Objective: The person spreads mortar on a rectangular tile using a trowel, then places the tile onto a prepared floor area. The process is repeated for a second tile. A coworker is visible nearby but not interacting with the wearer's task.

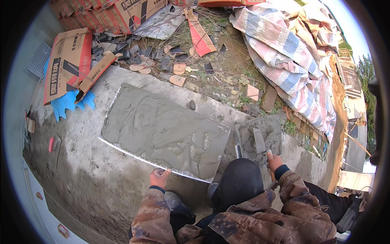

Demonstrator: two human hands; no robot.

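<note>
panel flat on concrete floor, spread with wet grey mortar, ridged and lumpy, pale rim bare on near side. left hand curled at near rim; cannot tell whether gripping. right hand closed around trowel. open floor left; rubble past far edge.

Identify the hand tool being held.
The trowel in the right hand, over the smaller mortar patch; the red-handled tool lies loose on the concrete, far left.

Outdoor building site: wet mortar lies just beyond the left hand; littered ground and a striped tarpaulin past the right hand.
</note>
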